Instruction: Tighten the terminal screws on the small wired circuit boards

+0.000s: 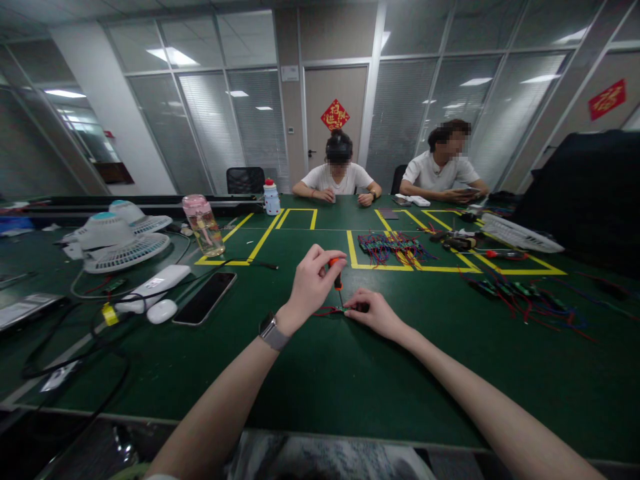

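1. Nearest, two forearms reach over the green bench (310, 387); a watch (273, 331) sits on the left wrist.
2. The right hand (377, 315) has its grip together on a small circuit board (344, 309), which lies on the bench between the arms, red wires running leftward.
3. The left hand (311, 285) has its grip clamped on the handle of a screwdriver (338, 272), held nearly upright, shaft down toward the board; I cannot tell whether the tip touches.
4. Leftward, a phone (206, 299) lies flat beside a white mouse (161, 311).
5. Rightward lies a loose cluster of wired boards (523, 293).
6. Farther, a bigger wired heap (393, 248) overlaps yellow tape (352, 250).
7. Left, a pink-lidded bottle (204, 227) stands upright.
8. Across the bench sit two people in white shirts.
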A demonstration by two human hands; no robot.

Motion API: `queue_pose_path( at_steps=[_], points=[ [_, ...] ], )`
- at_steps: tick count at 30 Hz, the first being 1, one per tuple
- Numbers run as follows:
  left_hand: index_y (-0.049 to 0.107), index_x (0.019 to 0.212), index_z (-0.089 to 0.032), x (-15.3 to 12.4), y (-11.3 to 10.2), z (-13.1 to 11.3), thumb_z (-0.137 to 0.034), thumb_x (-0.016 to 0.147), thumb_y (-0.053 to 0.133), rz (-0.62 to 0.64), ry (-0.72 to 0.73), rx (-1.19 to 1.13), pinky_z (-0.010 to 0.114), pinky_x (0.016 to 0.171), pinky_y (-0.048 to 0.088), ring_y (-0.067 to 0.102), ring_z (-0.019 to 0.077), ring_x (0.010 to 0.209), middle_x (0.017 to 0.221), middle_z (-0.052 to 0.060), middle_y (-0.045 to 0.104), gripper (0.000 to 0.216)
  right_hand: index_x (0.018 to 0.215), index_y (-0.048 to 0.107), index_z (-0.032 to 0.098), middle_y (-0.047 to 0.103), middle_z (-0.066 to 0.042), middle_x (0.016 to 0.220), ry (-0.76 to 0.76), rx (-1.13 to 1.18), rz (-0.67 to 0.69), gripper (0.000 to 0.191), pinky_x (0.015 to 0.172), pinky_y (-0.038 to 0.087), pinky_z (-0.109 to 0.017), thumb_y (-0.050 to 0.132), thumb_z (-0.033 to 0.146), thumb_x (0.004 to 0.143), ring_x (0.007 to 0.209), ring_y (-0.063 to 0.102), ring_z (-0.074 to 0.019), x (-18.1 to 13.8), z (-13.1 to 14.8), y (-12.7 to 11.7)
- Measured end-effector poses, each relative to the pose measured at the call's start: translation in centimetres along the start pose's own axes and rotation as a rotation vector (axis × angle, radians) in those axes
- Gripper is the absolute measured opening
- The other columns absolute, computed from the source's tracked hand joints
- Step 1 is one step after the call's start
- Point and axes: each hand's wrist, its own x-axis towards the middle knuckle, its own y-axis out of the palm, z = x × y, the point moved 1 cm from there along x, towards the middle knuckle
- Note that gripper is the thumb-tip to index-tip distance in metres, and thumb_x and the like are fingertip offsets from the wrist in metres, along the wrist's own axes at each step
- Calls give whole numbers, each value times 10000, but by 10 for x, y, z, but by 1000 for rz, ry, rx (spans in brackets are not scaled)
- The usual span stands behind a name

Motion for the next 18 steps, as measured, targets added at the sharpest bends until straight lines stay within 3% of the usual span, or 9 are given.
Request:
queue_pose_path(
  at_steps=[5, 11, 15, 18],
  points=[
    [565, 1190, -212, -1, 1, -1, -253, 962, 380, 87, -14, -44, 195, 549, 419, 513, 86, 656, 1024, 53, 555, 296, 835, 751, 172, 597, -35, 765, 6, 5, 1, 116, 647, 448, -275, 697, 223, 746, 685, 556, -151, 0, 2, 0],
    [645, 1009, -201, -3, 5, 2, -337, 882, 566, 16, -26, -52, 196, 514, 396, 425, 56, 536, 868, 10, 503, 202, 819, 746, 173, 586, -30, 759, 5, 2, 4, 103, 639, 442, -273, 691, 227, 750, 686, 553, -151, 0, 2, 0],
    [581, 1130, -208, -5, 6, -3, -271, 970, 367, 25, -16, -47, 216, 662, 465, 563, 115, 787, 1021, 52, 562, 275, 822, 743, 171, 597, -36, 774, 6, -9, 9, 108, 662, 452, -284, 688, 233, 753, 702, 561, -158, 0, 2, -1],
    [563, 1160, -204, -5, 8, -4, -261, 968, 368, 62, -28, -122, 191, 591, 456, 563, 95, 724, 1066, 59, 577, 280, 828, 741, 166, 597, -38, 775, 0, -11, 17, 109, 665, 451, -283, 685, 227, 757, 706, 560, -159, 0, 2, -1]
  ],
)
